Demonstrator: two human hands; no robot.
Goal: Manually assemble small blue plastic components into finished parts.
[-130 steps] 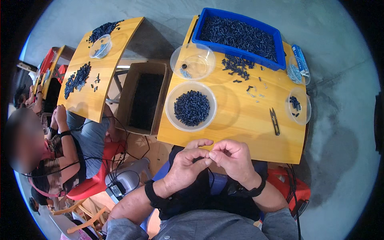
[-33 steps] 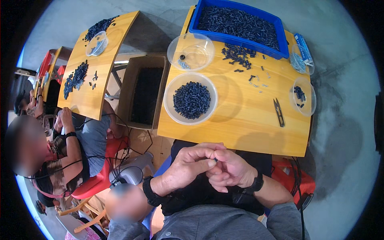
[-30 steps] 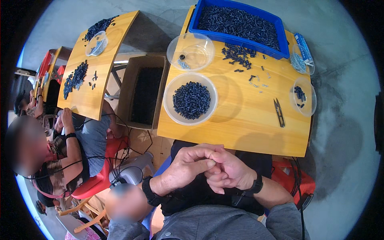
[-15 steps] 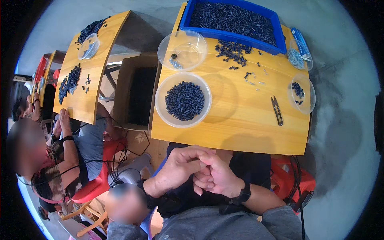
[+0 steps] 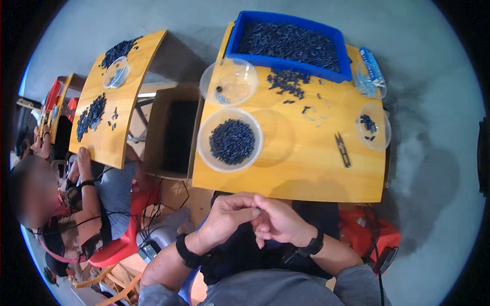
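Note:
My left hand and my right hand meet over my lap, just below the front edge of the wooden table. Their fingertips pinch together around a tiny dark piece that is mostly hidden by the fingers. On the table ahead stands a clear round bowl holding several small dark blue pieces. A second clear bowl behind it is nearly bare. A blue bin full of the same dark pieces sits at the far edge.
Small snips lie right of centre, and a small clear dish with a few pieces sits at the right edge. An open cardboard box stands left of the table. A person sits at a neighbouring wooden table on the left.
My joined hands have drawn back toward my body and lower in view. The view has tilted, so the table now sits slightly further up.

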